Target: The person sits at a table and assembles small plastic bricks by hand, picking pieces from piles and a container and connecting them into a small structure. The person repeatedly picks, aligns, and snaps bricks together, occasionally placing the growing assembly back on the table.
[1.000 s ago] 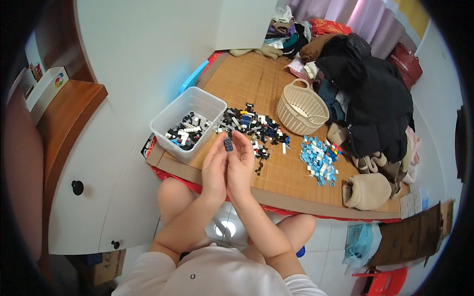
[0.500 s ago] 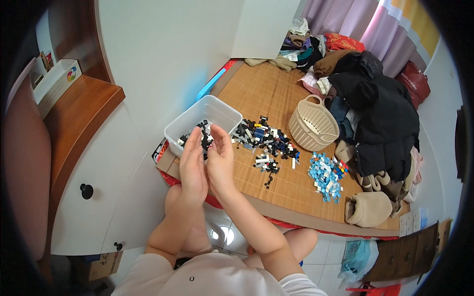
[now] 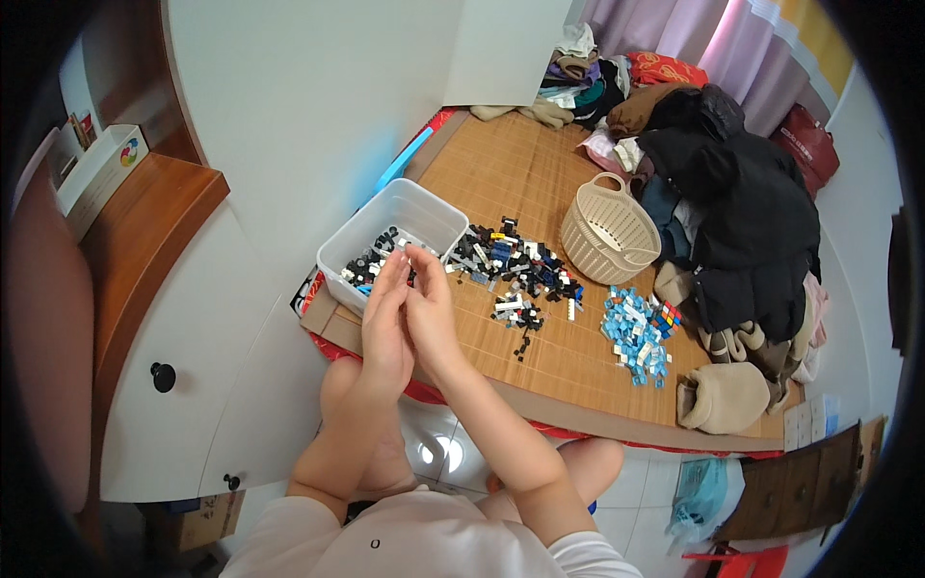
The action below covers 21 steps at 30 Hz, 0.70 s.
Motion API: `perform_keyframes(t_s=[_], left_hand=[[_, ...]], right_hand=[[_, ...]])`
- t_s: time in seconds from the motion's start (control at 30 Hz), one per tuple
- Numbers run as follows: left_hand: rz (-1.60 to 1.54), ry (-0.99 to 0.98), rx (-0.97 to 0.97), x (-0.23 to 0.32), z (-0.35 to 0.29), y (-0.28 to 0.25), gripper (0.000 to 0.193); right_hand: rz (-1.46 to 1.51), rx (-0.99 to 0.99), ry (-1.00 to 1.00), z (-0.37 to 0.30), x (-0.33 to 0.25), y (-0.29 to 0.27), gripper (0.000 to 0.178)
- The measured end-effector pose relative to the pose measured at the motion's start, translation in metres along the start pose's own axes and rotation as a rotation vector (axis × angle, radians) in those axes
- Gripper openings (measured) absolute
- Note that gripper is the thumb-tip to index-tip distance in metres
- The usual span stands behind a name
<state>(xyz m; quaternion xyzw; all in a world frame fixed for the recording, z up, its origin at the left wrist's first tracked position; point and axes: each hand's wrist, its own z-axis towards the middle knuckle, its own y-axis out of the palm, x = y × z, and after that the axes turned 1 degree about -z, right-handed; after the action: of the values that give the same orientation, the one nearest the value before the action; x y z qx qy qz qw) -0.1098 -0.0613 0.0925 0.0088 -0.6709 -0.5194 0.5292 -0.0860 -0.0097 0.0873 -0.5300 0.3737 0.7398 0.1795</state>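
My left hand point(image 3: 387, 328) and my right hand point(image 3: 431, 313) are raised together at the near right corner of a clear plastic bin point(image 3: 332, 252). Their palms face each other, the fingers are stretched and slightly curved, and the fingertips nearly meet. Whatever lies between the palms, if anything, is hidden. Mixed building bricks point(image 3: 378, 258), mostly black, white and grey, lie inside the bin, partly covered by my hands. Right of it spreads a loose heap of black, white and blue bricks point(image 3: 520, 265) on the mat.
Light-blue and white bricks point(image 3: 636, 337) form a pile beside a puzzle cube point(image 3: 666, 317). A beige basket point(image 3: 602, 241) stands behind them on the bamboo mat point(image 3: 482, 173). Dark clothes point(image 3: 747, 226) are heaped at the right. A white cabinet point(image 3: 279, 116) borders the left.
My hands have drawn closer together, with the fingertips now nearly meeting. The whole view has shifted slightly. A bit of blue shows in the bin beside my left hand.
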Motion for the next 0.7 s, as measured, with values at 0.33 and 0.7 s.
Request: perform_keyframes(t_s=[0.33,0.7], left_hand=[[-0.079,0.069,0.030,-0.017,0.004,0.015,0.052],[0.098,-0.034,-0.061,-0.047,-0.021,0.027,0.047]], right_hand=[[0.069,-0.054,0.022,0.005,-0.008,-0.019,0.041],[-0.013,0.194,0.037,-0.044,-0.006,-0.096,0.045]])
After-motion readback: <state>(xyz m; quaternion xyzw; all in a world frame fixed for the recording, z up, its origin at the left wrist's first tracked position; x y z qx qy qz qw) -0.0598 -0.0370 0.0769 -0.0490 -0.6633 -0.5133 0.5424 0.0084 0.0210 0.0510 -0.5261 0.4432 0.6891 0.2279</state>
